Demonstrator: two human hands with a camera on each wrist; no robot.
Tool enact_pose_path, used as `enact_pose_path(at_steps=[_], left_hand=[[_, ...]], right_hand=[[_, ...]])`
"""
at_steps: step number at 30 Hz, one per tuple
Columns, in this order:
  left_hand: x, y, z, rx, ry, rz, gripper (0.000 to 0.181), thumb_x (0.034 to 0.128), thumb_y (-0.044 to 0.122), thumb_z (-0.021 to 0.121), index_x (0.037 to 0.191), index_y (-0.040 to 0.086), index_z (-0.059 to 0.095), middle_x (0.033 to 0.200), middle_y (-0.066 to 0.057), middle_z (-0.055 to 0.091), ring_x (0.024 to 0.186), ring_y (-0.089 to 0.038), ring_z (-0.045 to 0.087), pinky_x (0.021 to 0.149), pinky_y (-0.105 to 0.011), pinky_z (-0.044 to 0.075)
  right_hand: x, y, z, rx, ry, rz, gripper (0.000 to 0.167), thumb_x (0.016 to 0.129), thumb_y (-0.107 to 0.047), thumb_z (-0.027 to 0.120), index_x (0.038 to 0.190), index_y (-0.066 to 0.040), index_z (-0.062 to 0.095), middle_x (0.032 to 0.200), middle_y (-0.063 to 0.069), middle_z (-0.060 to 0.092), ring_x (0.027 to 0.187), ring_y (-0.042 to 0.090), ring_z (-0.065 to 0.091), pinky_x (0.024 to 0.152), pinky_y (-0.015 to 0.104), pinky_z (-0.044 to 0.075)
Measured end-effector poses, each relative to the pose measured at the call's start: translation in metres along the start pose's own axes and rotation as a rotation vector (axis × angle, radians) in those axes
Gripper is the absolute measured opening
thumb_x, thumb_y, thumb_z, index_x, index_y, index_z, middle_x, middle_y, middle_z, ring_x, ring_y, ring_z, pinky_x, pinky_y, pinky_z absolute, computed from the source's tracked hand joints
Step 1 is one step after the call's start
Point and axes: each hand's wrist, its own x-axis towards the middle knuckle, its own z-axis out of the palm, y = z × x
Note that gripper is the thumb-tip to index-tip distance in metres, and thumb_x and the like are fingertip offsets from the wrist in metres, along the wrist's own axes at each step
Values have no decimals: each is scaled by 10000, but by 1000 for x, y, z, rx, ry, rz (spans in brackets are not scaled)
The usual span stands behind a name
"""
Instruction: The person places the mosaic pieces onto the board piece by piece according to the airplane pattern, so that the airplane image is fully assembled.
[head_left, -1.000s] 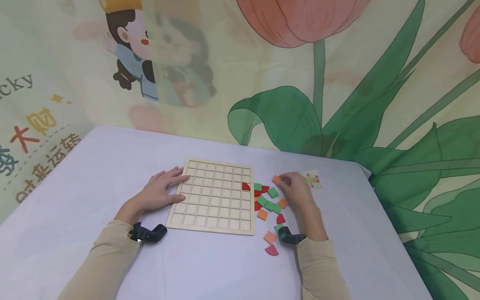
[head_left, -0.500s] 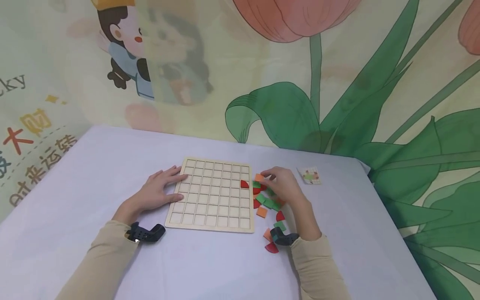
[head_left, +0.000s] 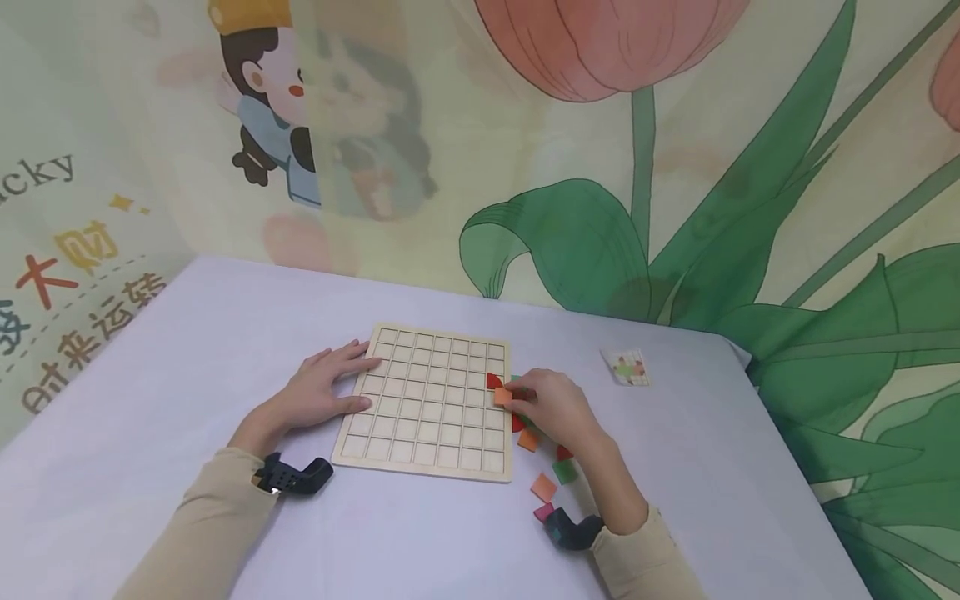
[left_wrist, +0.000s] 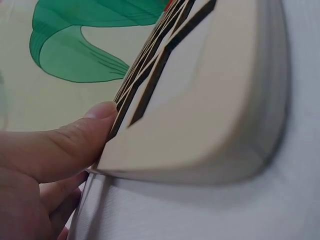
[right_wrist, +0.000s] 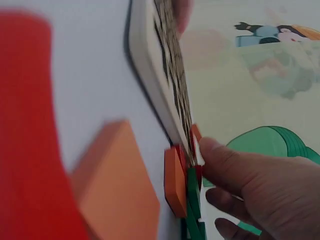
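Fingers (head_left: pixel 527 382) of the right hand (head_left: pixel 558 404) pinched a little orange square (head_left: pixel 502 397) at the right edge of the wooden board (head_left: pixel 425 393). The square was just beside a red piece (head_left: pixel 493 381) with a round side, which sat in one of the board's small boxes. It was hard to see if the square touched the wood or hung just above it. The left hand (head_left: pixel 318 390) had loose, spread fingers at the board's left side, and its thumb lay on the rim.

More pieces lay on the white bench (head_left: pixel 420 542) under and near the right hand. An orange tile (head_left: pixel 528 440) lay close to the board. Nearer the right wrist were a green tile (head_left: pixel 564 472), one more orange tile and a pinkish piece (head_left: pixel 543 512). A small card (head_left: pixel 628 367) with a picture lay well apart from the board. Both arms wore tan sleeves (head_left: pixel 195 517), with a black gadget (head_left: pixel 297 475) at each wrist. Behind the bench was a wall (head_left: pixel 405 250) with a big tulip (head_left: pixel 600 50) and green leaves.
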Motion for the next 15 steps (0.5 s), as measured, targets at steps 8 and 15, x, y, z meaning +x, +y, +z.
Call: enact_pose_path(at_steps=[8,15], left_hand=[[-5,0,-2,16,12,-14,650,826,362,701,1378,87,497,1522,-200,316,1433,-380,211,1152,-548,94],[-3,2,-2,14,-8,13,675,834,396,688,1392,82,475,1522,-209,310,1431,-384,213,1148,-555,100]], right_hand=[[-1,-6,7,-24,42,-39,323,807,-291,753,1110,-184,722,998,-24,686,918,151,623,804,314,542],[-4,-6,11,-30,63,-17,329,817,-272,747,1131,-176,714,1003,-29,676,918,137,604,802,292,540]])
